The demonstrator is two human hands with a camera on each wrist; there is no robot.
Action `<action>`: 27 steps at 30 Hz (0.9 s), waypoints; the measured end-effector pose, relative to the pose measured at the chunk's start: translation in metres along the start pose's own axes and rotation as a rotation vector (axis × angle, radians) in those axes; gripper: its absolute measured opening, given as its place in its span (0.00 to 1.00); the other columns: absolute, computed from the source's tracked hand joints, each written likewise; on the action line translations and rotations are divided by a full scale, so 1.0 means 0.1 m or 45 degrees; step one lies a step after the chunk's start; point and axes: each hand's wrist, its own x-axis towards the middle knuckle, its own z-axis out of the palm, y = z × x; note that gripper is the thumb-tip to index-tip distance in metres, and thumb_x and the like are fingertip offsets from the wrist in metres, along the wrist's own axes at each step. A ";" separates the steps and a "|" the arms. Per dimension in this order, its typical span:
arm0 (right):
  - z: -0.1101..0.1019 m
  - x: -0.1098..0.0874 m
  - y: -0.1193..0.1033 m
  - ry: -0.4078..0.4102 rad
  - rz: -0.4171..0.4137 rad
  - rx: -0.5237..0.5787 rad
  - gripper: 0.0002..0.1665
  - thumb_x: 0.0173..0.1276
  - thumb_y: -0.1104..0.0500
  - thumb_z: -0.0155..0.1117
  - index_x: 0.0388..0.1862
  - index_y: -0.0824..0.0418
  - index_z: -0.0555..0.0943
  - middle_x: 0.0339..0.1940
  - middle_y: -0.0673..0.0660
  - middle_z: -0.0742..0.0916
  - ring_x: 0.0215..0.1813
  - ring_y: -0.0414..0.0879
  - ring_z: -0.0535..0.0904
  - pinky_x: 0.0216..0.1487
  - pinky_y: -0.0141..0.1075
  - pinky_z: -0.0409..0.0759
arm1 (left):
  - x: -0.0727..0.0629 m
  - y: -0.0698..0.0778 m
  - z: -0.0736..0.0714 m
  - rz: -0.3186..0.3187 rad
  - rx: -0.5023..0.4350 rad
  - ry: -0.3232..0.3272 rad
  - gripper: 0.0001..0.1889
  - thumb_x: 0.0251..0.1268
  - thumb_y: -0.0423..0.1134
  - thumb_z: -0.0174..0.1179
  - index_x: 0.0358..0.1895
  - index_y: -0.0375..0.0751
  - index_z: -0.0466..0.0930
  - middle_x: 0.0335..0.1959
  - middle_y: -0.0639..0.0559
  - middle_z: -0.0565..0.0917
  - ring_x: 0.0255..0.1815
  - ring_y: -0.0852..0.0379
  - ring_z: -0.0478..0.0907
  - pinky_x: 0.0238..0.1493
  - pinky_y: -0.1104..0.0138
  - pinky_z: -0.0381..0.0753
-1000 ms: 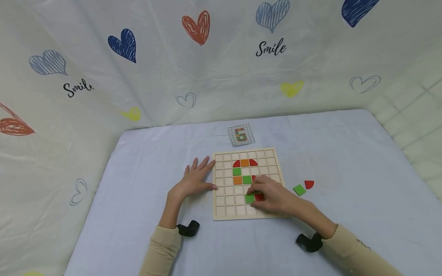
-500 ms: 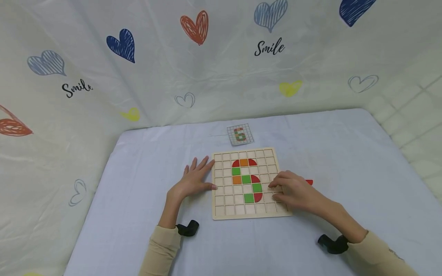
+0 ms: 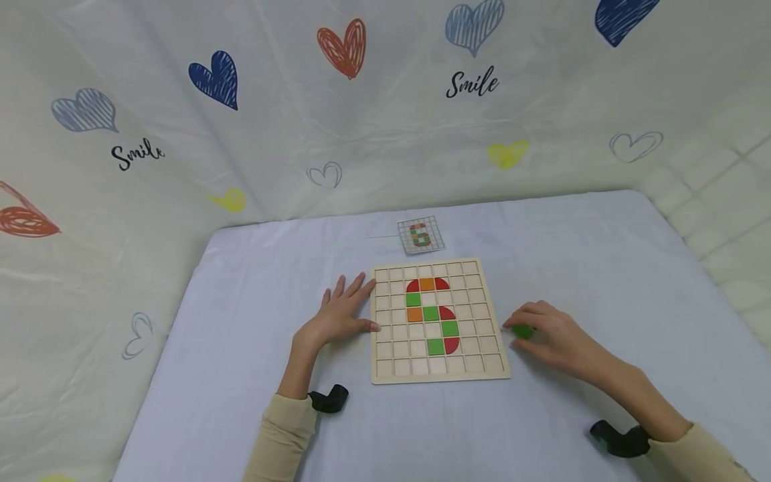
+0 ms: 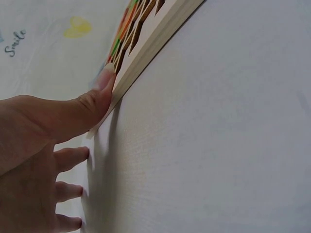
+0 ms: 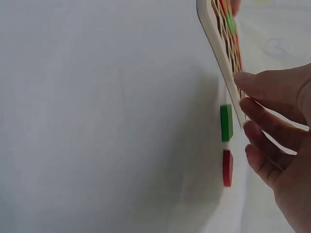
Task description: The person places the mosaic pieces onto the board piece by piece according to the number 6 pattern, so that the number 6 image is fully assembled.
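A wooden grid board point(image 3: 394, 367) lies on the table with green, orange and red tiles set in some of its cells, forming an S-like figure. My left hand point(image 3: 338, 316) rests at the board's left edge, fingers spread, the thumb touching the rim. Off the board's right side, my right hand point(image 3: 557, 338) hovers with thumb and fingers apart above a loose green square tile point(image 3: 523, 331). In the right wrist view that green tile point(image 5: 226, 123) lies on the cloth beside a red quarter-round tile point(image 5: 227, 168), neither held. The hand hides the red one in the head view.
A small pattern card point(image 3: 421, 235) with a coloured figure on a grid lies behind the board. White cloth point(image 3: 271, 268) covers the table. A curtain printed with hearts point(image 3: 342, 48) hangs behind it. Black wrist cameras point(image 3: 620, 438) sit at both wrists.
My right hand has moved right, off the placed tiles and across the board, to above the loose green tile. The left hand has stayed at the board's edge.
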 end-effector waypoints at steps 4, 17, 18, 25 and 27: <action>-0.03 -0.08 0.09 0.056 -0.047 -0.018 0.25 0.41 0.71 0.85 0.39 0.55 0.88 0.40 0.46 0.88 0.41 0.41 0.79 0.43 0.28 0.79 | 0.00 0.00 -0.01 -0.005 0.011 0.003 0.50 0.63 0.56 0.70 0.84 0.54 0.52 0.87 0.52 0.44 0.86 0.37 0.29 0.81 0.36 0.32; -0.07 -0.17 0.27 0.102 -0.016 -0.082 0.26 0.41 0.72 0.85 0.42 0.58 0.89 0.41 0.48 0.87 0.42 0.42 0.78 0.44 0.25 0.75 | 0.01 -0.01 0.01 -0.006 0.003 0.007 0.50 0.63 0.56 0.70 0.84 0.54 0.52 0.87 0.51 0.44 0.86 0.37 0.29 0.80 0.36 0.31; -0.08 -0.18 0.28 0.110 -0.014 -0.085 0.27 0.40 0.72 0.85 0.42 0.58 0.89 0.41 0.49 0.87 0.42 0.43 0.78 0.45 0.24 0.74 | 0.01 -0.01 0.02 -0.006 0.004 0.008 0.50 0.63 0.56 0.70 0.84 0.54 0.52 0.87 0.51 0.44 0.86 0.37 0.29 0.80 0.36 0.31; -0.10 -0.18 0.35 0.179 -0.030 -0.096 0.29 0.37 0.75 0.85 0.41 0.60 0.88 0.39 0.51 0.86 0.37 0.45 0.79 0.42 0.20 0.74 | 0.02 -0.01 0.02 -0.010 0.006 0.009 0.50 0.63 0.56 0.71 0.84 0.54 0.52 0.87 0.52 0.44 0.86 0.37 0.29 0.81 0.36 0.32; -0.11 -0.18 0.37 0.188 -0.027 -0.100 0.28 0.37 0.75 0.85 0.41 0.60 0.88 0.38 0.51 0.85 0.37 0.45 0.78 0.41 0.21 0.75 | 0.02 -0.01 0.02 -0.014 0.003 0.008 0.50 0.63 0.56 0.71 0.84 0.54 0.52 0.87 0.52 0.44 0.86 0.37 0.29 0.81 0.37 0.31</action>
